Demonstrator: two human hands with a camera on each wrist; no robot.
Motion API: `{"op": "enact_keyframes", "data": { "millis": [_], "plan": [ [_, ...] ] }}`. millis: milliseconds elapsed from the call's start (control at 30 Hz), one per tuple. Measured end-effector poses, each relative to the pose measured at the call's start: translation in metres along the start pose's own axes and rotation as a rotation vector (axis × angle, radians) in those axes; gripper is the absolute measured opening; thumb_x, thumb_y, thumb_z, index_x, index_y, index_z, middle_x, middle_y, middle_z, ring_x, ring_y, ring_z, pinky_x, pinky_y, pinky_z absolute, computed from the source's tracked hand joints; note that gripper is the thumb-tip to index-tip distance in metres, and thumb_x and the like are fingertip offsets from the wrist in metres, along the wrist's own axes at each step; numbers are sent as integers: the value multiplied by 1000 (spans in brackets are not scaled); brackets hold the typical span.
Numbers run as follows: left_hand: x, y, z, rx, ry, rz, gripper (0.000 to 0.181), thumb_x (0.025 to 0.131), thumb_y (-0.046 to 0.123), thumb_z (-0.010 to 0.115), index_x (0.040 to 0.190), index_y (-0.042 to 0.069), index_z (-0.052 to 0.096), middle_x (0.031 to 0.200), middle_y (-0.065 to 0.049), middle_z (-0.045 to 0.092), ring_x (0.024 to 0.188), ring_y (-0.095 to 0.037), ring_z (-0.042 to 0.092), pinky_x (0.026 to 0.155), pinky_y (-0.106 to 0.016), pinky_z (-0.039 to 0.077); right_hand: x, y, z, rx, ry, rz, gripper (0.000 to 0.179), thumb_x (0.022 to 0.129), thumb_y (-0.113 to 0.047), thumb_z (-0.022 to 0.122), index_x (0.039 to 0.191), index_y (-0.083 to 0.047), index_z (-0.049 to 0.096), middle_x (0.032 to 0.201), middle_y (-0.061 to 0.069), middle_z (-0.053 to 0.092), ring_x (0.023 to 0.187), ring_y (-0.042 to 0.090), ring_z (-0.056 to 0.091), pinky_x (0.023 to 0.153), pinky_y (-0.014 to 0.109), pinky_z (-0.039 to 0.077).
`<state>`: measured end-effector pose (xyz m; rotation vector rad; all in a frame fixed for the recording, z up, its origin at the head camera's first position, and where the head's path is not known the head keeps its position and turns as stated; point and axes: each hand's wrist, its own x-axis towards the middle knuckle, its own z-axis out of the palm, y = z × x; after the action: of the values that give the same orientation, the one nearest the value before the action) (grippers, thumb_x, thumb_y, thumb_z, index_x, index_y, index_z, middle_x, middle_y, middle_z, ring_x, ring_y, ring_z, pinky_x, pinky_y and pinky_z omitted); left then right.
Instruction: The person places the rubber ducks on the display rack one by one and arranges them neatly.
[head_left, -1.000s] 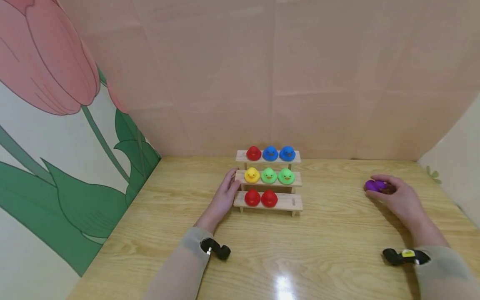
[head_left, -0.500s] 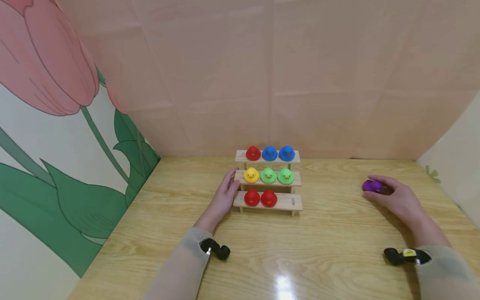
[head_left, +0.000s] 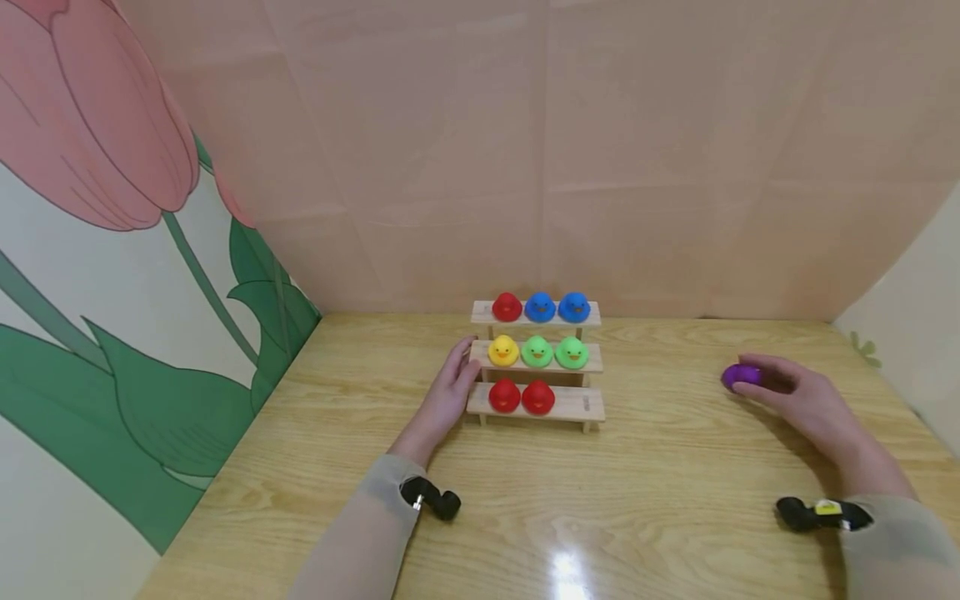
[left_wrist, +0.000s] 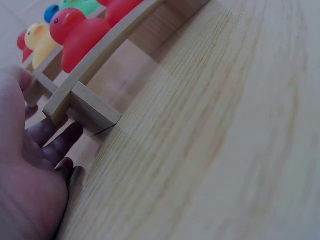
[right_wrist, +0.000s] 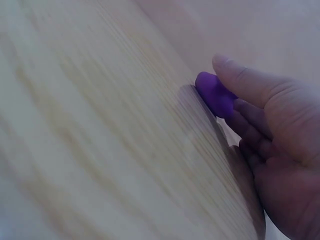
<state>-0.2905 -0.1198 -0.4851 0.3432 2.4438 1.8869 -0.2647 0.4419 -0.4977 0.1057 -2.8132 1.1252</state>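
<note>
A three-tier wooden stand (head_left: 572, 403) stands on the table with small rubber ducks on every tier. My left hand (head_left: 447, 390) grips its left end, the thumb by the middle tier and the fingers curled under the wood in the left wrist view. Two red ducks (head_left: 538, 397) sit on the lowest tier, leaving its right end bare. The middle tier bears a yellow duck (head_left: 503, 351) and two green ducks (head_left: 572, 352). To the right, my right hand (head_left: 806, 402) pinches a purple rubber duck (right_wrist: 214, 94) between thumb and fingers, low at the tabletop; the hand partly hides it.
On the top tier are a red duck (head_left: 507, 307) and two blue ducks (head_left: 574, 307). Pink cloth (head_left: 420, 167) hangs along the table's back edge. A wall with painted flowers (head_left: 172, 400) borders the left side. Wooden tabletop (head_left: 667, 433) lies between the stand and my right hand.
The purple duck has shifted slightly left and turned, with more of it now covered by my right hand. My left hand and the stand have stayed put.
</note>
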Motion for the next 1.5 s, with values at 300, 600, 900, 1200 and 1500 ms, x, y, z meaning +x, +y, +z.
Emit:
{"op": "enact_keyframes", "data": {
  "millis": [300,600,900,1200,1500],
  "plan": [
    [-1,0,0,-9,1,5,55,121,41,45,174,32,32,176,-10,38,162,-30,35,133,-52,27,-1,0,-2,-20,-17,-8,72,104,-49,78,163,-16,55,148,24,63,121,9,52,85,14,33],
    [-1,0,0,-31,-8,17,54,121,36,44,174,30,32,177,-12,35,163,-31,33,133,-52,26,0,-1,0,29,8,-18,70,102,-44,82,159,-10,59,139,19,69,110,-14,49,83,4,32],
    [-1,0,1,-38,-7,4,55,121,36,45,174,30,31,177,-10,36,163,-29,33,133,-50,27,-4,-1,3,113,81,10,61,101,-39,84,148,-9,61,115,-22,68,100,-14,58,80,5,41],
    [0,-1,1,-26,-1,-1,54,121,39,45,173,34,32,177,-8,36,162,-28,34,133,-49,28,-4,-21,8,217,116,54,57,102,-40,82,148,-13,61,119,-23,68,103,-10,61,80,7,45],
    [0,0,1,-26,1,13,54,121,36,45,174,31,33,176,-12,38,162,-31,36,132,-52,27,0,-44,11,260,144,-9,50,103,-30,83,144,-9,64,115,-24,73,101,-9,66,80,7,50]
  ]
}}
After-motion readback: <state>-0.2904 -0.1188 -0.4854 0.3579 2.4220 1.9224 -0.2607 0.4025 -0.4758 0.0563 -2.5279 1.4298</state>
